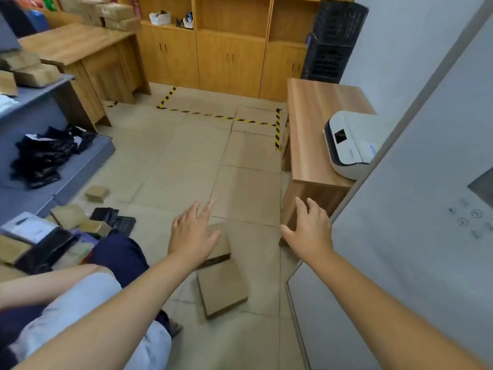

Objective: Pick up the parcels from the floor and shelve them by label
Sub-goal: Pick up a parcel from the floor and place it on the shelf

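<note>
Parcels: two flat cardboard parcels are lying on the tiled floor (253, 161) directly ahead of the person. The nearer parcel (222, 288) is lying flat and fully exposed. The farther parcel (221, 245) is lying just beyond it, touching or slightly overlapping it, and is partly covered by the left hand (193, 235).

Both hands are reaching forward, released, fingers spread, grasping nothing. The left hand is hovering over the farther parcel; contact cannot be confirmed from this view. The right hand (310, 231) is hanging to the right of the parcels, in front of the end of the wooden desk (309, 124).

Recommended procedure: lower both hands to opposite edges of one parcel, slide the fingers under the edges, lift it level, then turn the label face upward before choosing a shelf.

At the left, a pile of mixed parcels (53, 236) is lying beside the person's knee, and a small box (96, 193) is lying alone farther out. Beyond it, black bags (48, 156) are resting on the grey shelf (88, 161). A white printer (349, 142) is sitting on the desk. Yellow-black floor tape (226, 117) is marking the far floor.

No label, brand or writing is readable; the visible parcel faces appear blank.
</note>
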Demonstrator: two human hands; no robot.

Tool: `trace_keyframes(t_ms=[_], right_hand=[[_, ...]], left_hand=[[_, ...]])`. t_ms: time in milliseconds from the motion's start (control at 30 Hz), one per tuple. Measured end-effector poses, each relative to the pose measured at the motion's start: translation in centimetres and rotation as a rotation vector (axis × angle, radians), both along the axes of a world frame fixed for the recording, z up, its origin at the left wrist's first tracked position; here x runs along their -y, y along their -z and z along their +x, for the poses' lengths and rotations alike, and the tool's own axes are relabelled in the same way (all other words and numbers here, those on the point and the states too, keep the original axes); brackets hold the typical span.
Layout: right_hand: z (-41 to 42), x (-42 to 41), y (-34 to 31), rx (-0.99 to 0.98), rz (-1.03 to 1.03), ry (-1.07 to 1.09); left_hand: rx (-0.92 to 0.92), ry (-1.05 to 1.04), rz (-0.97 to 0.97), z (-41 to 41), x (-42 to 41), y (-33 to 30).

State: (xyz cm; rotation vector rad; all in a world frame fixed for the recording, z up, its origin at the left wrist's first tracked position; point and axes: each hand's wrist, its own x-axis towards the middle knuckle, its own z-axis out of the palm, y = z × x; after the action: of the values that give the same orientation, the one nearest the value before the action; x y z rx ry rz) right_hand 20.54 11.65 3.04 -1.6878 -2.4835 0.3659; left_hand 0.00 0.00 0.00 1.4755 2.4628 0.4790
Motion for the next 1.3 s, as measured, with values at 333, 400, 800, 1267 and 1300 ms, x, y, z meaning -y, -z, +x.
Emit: trace_keyframes(t_ms=[333,400,800,1267,1300], right_hand=[[-5.5,-5.2,7.7,0.077,-0.16,-0.072],[-6.8,-5.9,8.7,0.086,-0.185,-0.065],[-11.8,-10.9,17.6,0.19,-0.326,-0.082],[-11.6,-14.8,43.0,0.21,-0.487,-0.215],[-11.7,-14.9,45.4,0.211,-0.496,-0.215]], left_hand=[[0.139,-0.181,-0.172,-6.9,-1.2,7.6],[0.163,-0.181,-0.202,-8.1,-2.2,8.7],[0.285,-0.187,-0.33,-12.5,-8.0,18.8],[0.375,-0.347,-0.512,-10.6,-11.0,44.4],[0.382,-0.357,-0.517,-10.6,-11.2,46.7]])
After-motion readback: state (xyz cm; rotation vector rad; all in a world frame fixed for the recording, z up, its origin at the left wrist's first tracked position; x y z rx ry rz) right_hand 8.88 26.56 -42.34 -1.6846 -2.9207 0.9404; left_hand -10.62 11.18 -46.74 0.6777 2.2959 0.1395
